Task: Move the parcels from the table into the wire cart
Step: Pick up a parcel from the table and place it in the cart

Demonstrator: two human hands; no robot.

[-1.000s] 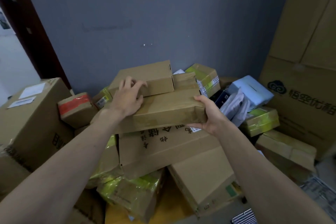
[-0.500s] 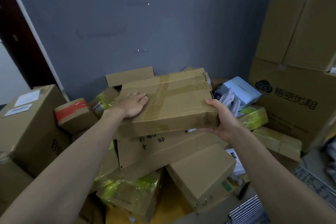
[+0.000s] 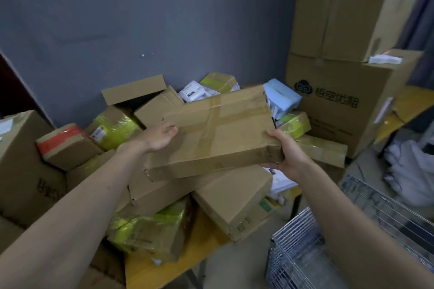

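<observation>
A flat taped cardboard parcel (image 3: 216, 134) hangs tilted above the pile, held between both hands. My left hand (image 3: 159, 136) grips its left edge, fingers curled under. My right hand (image 3: 287, 153) grips the near right corner, thumb on top and fingers beneath. Below lies a heap of brown and yellow-taped parcels (image 3: 150, 230) on a yellow table (image 3: 164, 270). The wire cart (image 3: 303, 248) stands at the lower right, its mesh basket partly hidden behind my right forearm.
Big printed cartons (image 3: 340, 105) stack up at the right against the grey wall. A large brown box (image 3: 21, 171) stands at the left. A light blue box (image 3: 281, 98) and a red-taped parcel (image 3: 63, 143) sit in the heap. White cloth (image 3: 408, 166) lies on the floor.
The parcel has come up off the pile and swung right toward the cart. My left hand slid from its top face to its left edge. The view turned right, showing more cart.
</observation>
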